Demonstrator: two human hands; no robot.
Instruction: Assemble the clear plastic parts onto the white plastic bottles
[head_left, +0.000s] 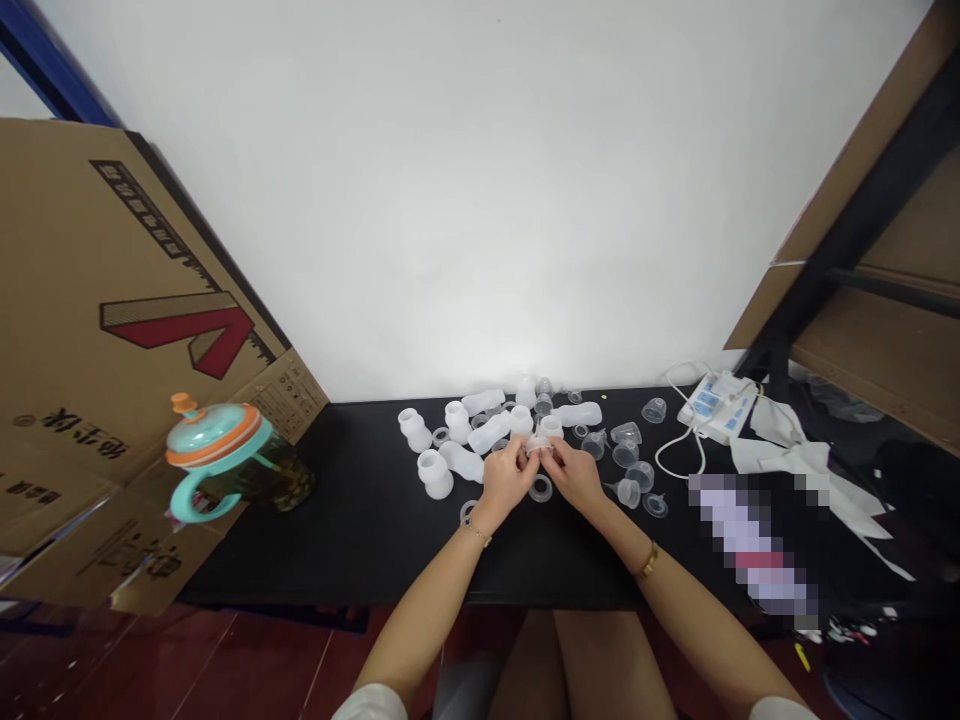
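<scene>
Black table, jug left of bottles

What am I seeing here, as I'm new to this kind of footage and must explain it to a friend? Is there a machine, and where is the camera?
There is no machine: these are a person's two bare hands. The single picture comes from a camera worn on that person's head, looking forward and down, so the forearms enter from the bottom.

The left hand and right hand meet, holding a small translucent piece in their fingertips; its exact shape is hard to make out. Around them on the black table lie white bottles, clear cups and pale rings. Farther left is a lidded jug; to the right, a white cord. One patch at the right is pixelated.
</scene>
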